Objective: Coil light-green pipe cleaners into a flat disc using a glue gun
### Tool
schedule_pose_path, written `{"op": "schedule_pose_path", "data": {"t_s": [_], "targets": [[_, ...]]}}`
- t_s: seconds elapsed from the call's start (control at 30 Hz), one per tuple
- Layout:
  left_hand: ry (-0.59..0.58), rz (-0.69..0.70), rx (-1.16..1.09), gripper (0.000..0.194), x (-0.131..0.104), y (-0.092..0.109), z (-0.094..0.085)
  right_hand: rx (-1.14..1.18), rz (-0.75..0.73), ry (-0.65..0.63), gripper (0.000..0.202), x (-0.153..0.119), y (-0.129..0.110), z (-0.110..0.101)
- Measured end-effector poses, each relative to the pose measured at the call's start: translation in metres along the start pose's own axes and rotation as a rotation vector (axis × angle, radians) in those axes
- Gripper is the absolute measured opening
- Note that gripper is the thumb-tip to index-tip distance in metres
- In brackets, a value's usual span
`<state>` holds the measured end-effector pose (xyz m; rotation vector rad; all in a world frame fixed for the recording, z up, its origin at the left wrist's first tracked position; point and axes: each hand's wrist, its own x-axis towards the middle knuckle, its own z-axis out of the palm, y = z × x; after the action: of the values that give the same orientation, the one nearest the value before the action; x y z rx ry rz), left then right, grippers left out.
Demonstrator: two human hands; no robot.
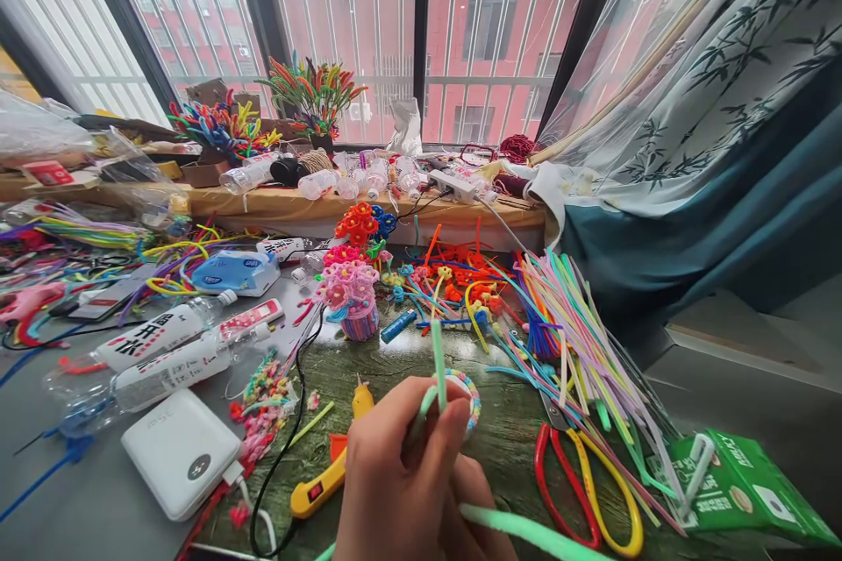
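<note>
Mint-green fuzzy stem low over the middle of the table, a short length upright above the left hand, whose grip pinches it between thumb and finger; right hand tucked behind, its grip too hidden to tell. Pastel ring just beyond the fingertips; yellow glue gun lies left, red-and-yellow-handled scissors right.

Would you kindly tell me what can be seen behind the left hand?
Parts of the right hand, a pastel ring and a yellow glue gun show behind the left hand; it hides other parts of each. Anything fully covered cannot be told.
</note>
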<state>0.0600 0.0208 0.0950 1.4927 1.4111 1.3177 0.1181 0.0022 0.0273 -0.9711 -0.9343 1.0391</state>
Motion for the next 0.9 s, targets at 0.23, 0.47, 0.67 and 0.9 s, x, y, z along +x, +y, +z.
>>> {"op": "schedule_pose_path", "data": {"t_s": [0.23, 0.47, 0.67, 0.9], "targets": [[-0.007, -0.291, -0.179, 0.04, 0.004, 0.017, -0.005, -0.056, -0.069, -0.304, 0.057, 0.008, 0.007, -0.019], [0.112, -0.208, -0.401, 0.033, 0.013, 0.022, -0.005, -0.172, -0.115, -0.63, 0.07, 0.02, 0.025, -0.028], [0.145, -0.248, -0.478, 0.038, 0.011, 0.024, -0.004, -0.173, -0.083, -0.64, 0.068, 0.017, 0.023, -0.025], [0.162, -0.263, -0.505, 0.041, 0.011, 0.01, -0.005, -0.17, 0.065, -0.479, 0.07, 0.009, 0.006, -0.026]]}}
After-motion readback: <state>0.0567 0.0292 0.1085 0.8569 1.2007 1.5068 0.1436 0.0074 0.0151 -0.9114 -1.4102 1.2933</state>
